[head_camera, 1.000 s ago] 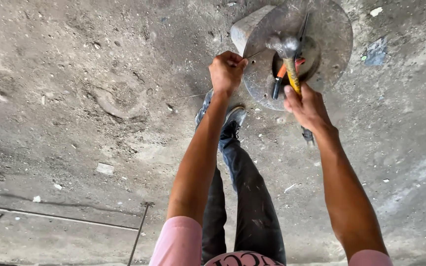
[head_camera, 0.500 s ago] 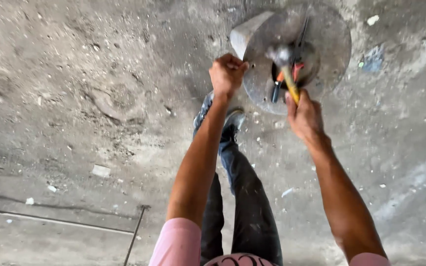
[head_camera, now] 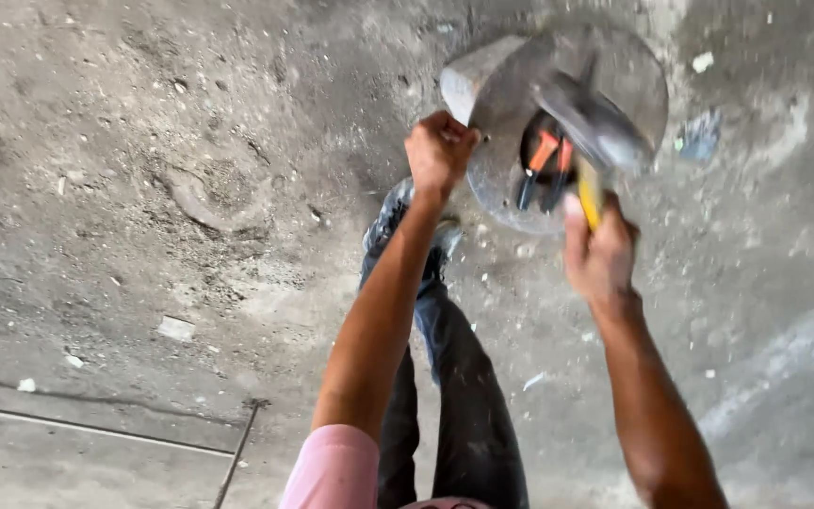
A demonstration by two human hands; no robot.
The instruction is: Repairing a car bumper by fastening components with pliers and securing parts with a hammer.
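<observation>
The left hand (head_camera: 438,151) is closed on the edge of the round concrete slab (head_camera: 567,123) to steady it, while the right hand (head_camera: 600,254) grips tight the yellow-handled hammer (head_camera: 588,127) raised above it.

**Colours on the concrete job**

Hammer (head_camera: 588,141) has a yellow handle and grey head. Pliers (head_camera: 544,160) have orange and black grips. Floor (head_camera: 143,188) is mottled grey with pale flecks. Sleeve (head_camera: 336,467) pink, trousers (head_camera: 468,424) dark, dusty blue-black.
</observation>
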